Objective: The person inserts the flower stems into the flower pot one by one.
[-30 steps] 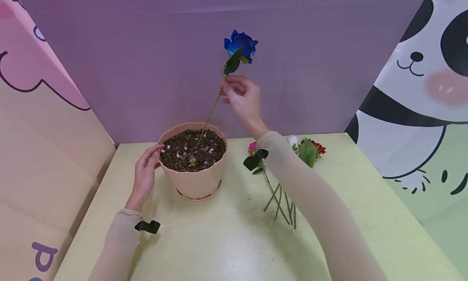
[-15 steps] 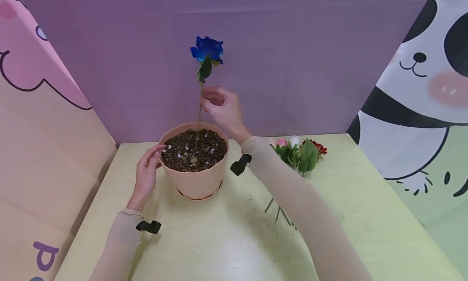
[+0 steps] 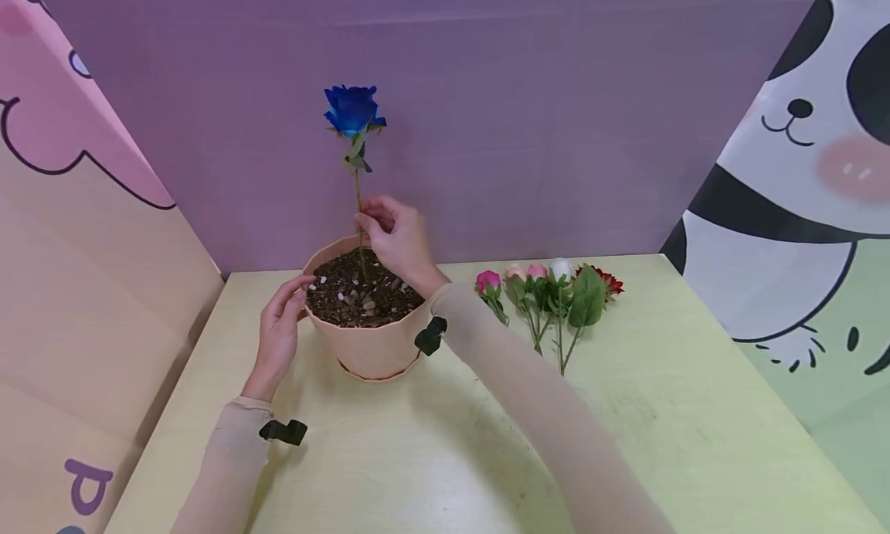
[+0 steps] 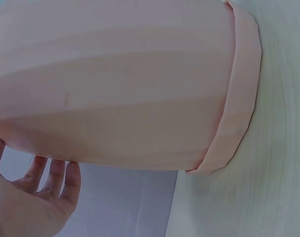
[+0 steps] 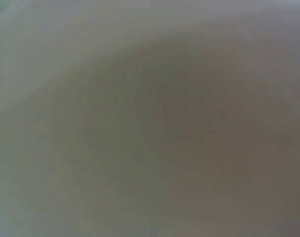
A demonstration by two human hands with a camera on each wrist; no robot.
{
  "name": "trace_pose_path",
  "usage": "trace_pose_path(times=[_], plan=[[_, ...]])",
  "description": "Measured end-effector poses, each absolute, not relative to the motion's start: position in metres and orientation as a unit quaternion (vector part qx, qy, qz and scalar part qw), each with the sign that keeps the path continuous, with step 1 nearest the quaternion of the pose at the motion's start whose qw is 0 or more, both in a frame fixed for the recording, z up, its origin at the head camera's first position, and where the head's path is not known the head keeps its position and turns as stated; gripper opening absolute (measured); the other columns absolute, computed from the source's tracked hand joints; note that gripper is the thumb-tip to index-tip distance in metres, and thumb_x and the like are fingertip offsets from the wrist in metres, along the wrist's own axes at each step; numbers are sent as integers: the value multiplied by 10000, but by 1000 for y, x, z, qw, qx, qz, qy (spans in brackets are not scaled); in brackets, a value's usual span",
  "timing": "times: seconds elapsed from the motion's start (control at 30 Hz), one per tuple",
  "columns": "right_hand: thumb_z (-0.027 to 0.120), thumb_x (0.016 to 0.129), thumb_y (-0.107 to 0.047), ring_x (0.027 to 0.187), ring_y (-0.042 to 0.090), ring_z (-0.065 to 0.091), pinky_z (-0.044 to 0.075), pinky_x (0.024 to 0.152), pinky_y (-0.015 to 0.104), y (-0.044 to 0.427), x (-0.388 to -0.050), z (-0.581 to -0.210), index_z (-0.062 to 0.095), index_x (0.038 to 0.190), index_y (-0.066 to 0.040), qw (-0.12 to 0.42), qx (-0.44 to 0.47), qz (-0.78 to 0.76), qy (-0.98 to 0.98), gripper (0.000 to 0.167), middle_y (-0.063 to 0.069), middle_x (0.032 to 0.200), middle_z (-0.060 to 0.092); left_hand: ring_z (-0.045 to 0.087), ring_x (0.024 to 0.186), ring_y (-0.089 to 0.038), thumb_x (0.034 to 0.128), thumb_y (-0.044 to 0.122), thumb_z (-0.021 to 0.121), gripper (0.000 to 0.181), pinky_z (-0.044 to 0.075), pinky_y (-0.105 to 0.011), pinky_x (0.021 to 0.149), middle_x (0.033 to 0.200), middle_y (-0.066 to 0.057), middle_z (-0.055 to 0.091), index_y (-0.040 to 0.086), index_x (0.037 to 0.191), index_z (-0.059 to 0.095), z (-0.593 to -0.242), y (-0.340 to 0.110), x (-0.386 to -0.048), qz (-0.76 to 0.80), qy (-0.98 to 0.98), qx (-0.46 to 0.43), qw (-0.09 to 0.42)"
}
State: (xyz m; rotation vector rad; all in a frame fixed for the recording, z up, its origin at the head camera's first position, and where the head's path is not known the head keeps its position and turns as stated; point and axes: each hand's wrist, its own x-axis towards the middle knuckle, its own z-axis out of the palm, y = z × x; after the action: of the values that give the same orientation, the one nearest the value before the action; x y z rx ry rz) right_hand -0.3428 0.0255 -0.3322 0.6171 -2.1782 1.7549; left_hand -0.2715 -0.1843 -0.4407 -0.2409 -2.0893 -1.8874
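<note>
Lowest in the frame, the sleeved forearms cross a pale wood-grain table (image 3: pixel 389 472). At centre-left of the head view, the left hand (image 3: pixel 276 337) rests relaxed fingers against the rim of a round, faceted, peach-coloured flowerpot (image 3: pixel 371 350) standing in a matching saucer (image 3: pixel 378 376); no firm clasp shows. Dark, crumbly soil (image 3: pixel 341 294) flecked with white bits and small pebbles fills the pot.

Above it, the right hand (image 3: pixel 402 240) pinches the thin green stem of an artificial blue rose (image 3: pixel 351 110), which stands nearly upright, its lower end at the soil; how deep it goes cannot be told. The right wrist view is too blurred to help.

At centre-right, a bright-pink rosebud (image 3: pixel 488 280), two paler pink buds (image 3: pixel 537 272), a white bloom (image 3: pixel 560 269) and a red flower (image 3: pixel 610 282) lie on the table.

Judging by this, potting has only begun: the rose is placed but not released, and the others remain outside the pot. A purple backdrop (image 3: pixel 556 132) closes the scene behind.
</note>
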Motion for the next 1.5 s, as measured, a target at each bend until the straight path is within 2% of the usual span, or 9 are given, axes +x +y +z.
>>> trace_pose_path(times=[0.2,0.33,0.43,0.57,0.67,0.77,0.87,1.17,1.5], plan=[[661,1049,-84,961,365,768,646,859,424,27,-343,-346,676,1298,3,145,234,613,-740,264,192,1112,785,550,1160,-33,1153,179,374,425,486,-171,980,1384,157,550,-49,1464,552,-444,-183,-270,-659,-733,-79,148],[673,1035,-62,964,397,765,635,835,358,31,-343,-354,608,1438,-27,156,242,598,-748,410,176,1111,800,534,1189,-26,1154,176,369,425,477,-154,983,1419,110,538,-33,1476,551,-446,-182,-269,-653,-741,-74,138],[685,1034,-91,937,323,779,614,802,266,31,-342,-355,666,1385,-21,147,234,576,-770,358,157,1102,811,533,1191,-31,1153,171,366,424,473,-154,982,1471,18,532,-32,1474,553,-445,-182,-269,-652,-742,-75,139],[676,1035,-72,914,352,782,643,803,338,31,-343,-354,766,1179,40,147,223,587,-764,204,197,1058,807,537,1162,-38,1153,165,367,417,477,-181,987,1433,56,545,-42,1464,552,-442,-180,-271,-654,-740,-79,138],[662,1047,-84,933,344,792,649,819,344,32,-342,-354,763,1201,42,142,223,576,-774,223,183,1059,810,544,1138,-33,1153,161,370,410,481,-180,979,1393,98,546,-42,1456,558,-442,-179,-271,-653,-741,-74,140],[651,1061,-127,934,259,801,630,795,257,33,-341,-355,768,1228,1,134,220,532,-806,241,128,1065,821,553,1157,-34,1152,166,375,409,482,-182,983,1444,12,549,-32,1455,565,-443,-179,-271,-656,-738,-75,140],[648,1061,-129,917,225,801,623,785,265,34,-340,-354,787,1199,-25,150,219,505,-821,221,105,1045,827,552,1177,-41,1152,176,390,401,484,-185,990,1462,-33,560,-6,1453,582,-443,-179,-270,-658,-736,-77,141],[625,1068,-141,919,134,791,618,837,248,31,-342,-350,795,1216,-69,123,223,485,-837,237,53,1086,828,534,1142,-54,1151,176,380,417,472,-180,977,1325,185,564,-33,1458,569,-443,-184,-267,-650,-741,-73,152],[629,1067,-155,884,172,793,611,770,231,29,-343,-348,791,1225,-83,96,216,504,-831,238,61,1077,828,513,1110,-60,1145,163,382,408,469,-215,972,1279,192,564,-43,1446,565,-438,-183,-269,-651,-742,-61,147]])
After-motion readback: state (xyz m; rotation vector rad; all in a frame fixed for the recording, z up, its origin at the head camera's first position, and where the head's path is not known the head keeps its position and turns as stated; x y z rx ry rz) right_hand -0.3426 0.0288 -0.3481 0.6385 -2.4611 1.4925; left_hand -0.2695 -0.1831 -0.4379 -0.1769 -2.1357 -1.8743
